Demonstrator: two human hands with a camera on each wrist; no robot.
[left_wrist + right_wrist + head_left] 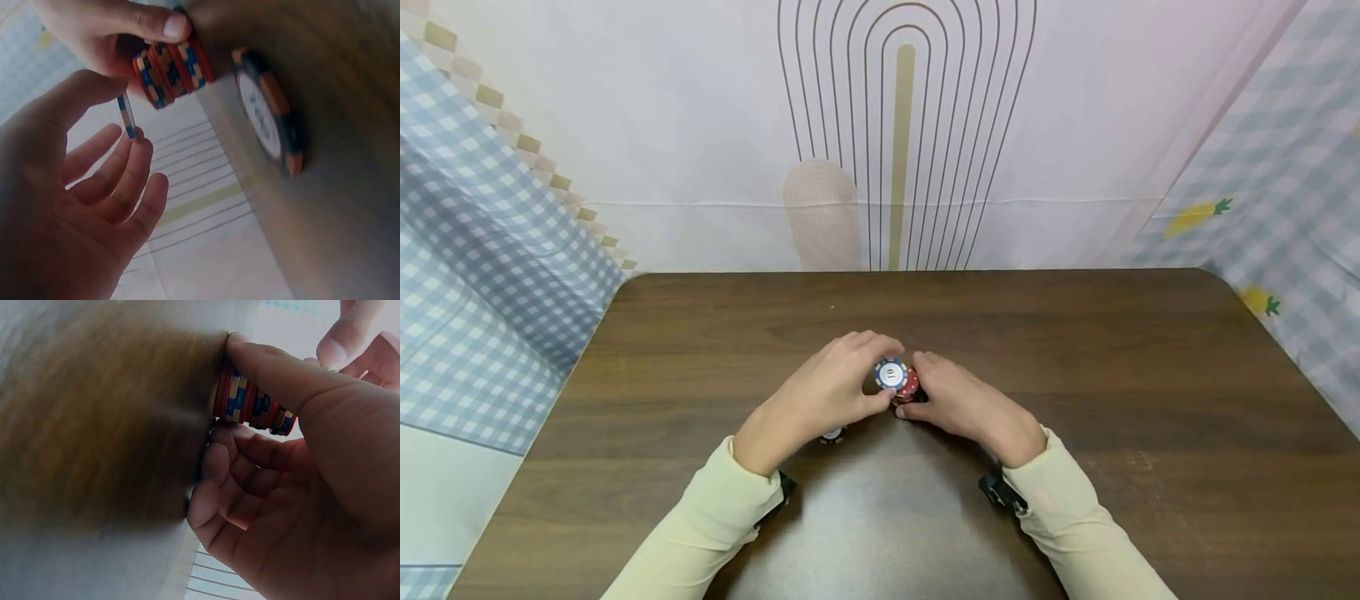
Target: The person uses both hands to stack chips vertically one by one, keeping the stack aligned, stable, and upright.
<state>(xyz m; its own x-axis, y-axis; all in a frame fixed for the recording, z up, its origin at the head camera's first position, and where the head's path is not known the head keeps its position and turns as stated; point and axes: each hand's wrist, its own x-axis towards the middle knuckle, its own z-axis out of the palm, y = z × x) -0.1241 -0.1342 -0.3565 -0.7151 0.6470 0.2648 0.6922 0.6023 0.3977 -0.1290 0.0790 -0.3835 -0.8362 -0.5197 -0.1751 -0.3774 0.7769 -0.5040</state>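
Note:
My left hand (831, 383) pinches a blue-and-white poker chip (891, 375) by its edge, between thumb and fingertips. In the left wrist view that chip (127, 117) is edge-on, just beside the stack and apart from it. My right hand (970, 404) holds the stack of poker chips (250, 403) low down, thumb on one side and curled fingers on the other. Red chips and blue-and-cream-edged ones alternate in the stack (172, 72), which stands on the table. From above, a red chip (912, 382) shows at its top, partly covered by the held chip.
A black-and-orange poker chip (269, 112) lies flat on the table under my left wrist, partly hidden from above. The dark wooden table (1112, 350) ends at a patterned white cloth (700, 150) behind. Checked cloths (490, 250) hang at both sides.

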